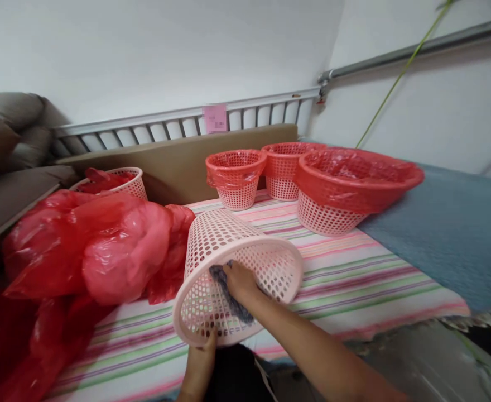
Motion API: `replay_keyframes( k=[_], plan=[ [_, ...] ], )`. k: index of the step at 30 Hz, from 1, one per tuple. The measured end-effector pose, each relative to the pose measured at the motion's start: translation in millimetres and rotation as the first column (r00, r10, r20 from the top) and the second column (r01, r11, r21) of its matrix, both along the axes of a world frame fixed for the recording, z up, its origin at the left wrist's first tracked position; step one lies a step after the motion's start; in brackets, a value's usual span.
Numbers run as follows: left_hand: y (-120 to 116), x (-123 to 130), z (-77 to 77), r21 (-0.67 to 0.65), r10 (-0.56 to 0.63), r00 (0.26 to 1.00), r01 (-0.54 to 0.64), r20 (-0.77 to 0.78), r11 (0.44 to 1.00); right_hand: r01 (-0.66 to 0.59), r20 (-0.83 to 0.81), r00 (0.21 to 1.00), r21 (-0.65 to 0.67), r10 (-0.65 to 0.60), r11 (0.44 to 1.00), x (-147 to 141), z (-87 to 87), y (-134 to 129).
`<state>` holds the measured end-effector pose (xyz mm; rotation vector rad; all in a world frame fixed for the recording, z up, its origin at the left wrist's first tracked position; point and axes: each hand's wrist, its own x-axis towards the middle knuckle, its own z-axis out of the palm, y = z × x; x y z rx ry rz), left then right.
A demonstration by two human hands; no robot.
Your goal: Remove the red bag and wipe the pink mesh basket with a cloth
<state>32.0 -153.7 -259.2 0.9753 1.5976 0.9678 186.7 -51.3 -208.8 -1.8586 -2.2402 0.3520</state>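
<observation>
A pale pink perforated plastic basket (216, 226) lies tipped on the striped cloth, its open mouth facing me. My left hand (206, 347) grips the near lower rim, the thumb inside and the other fingers hidden under the basket. Inside the mouth, my right hand (240, 283) is closed on a dark grey-blue cloth (231, 298) that hangs toward the basket's lower wall.
Behind stand a small basket (237, 196), another basket (282, 187) and a wider basket (331, 215), all lined with red plastic bags. Crumpled red bags (120, 251) are heaped on the left, before another pink basket (134, 184). A radiator (157, 130) lines the wall.
</observation>
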Motion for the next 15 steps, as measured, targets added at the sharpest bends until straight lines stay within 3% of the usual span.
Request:
replay_keyframes(
  k=[5, 8, 11, 15],
  plan=[
    [-2.0, 3.6, -3.0, 0.074, 0.04, 0.999, -0.043, 0.035, 0.996, -0.053, 0.16, 0.986, 0.034, 0.047, 0.998, 16.5, -6.5, -78.4],
    [-1.9, 3.8, -2.1, 0.105, 0.072, 0.997, -0.075, 0.035, 0.992, -0.059, 0.195, 0.979, 0.007, 0.057, 0.998, 21.7, -3.9, -104.5],
    [-1.6, 2.2, -0.5, 0.104, 0.069, 0.997, -0.072, 0.025, 0.992, -0.047, 0.198, 0.979, 0.002, 0.046, 0.999, 20.7, -0.6, -106.6],
    [1.2, -1.2, -3.6, 0.083, 0.008, 0.999, -0.005, -0.038, 0.997, -0.01, 0.126, 0.992, 0.046, 0.004, 0.999, 11.0, -1.1, -74.9]
  ],
)
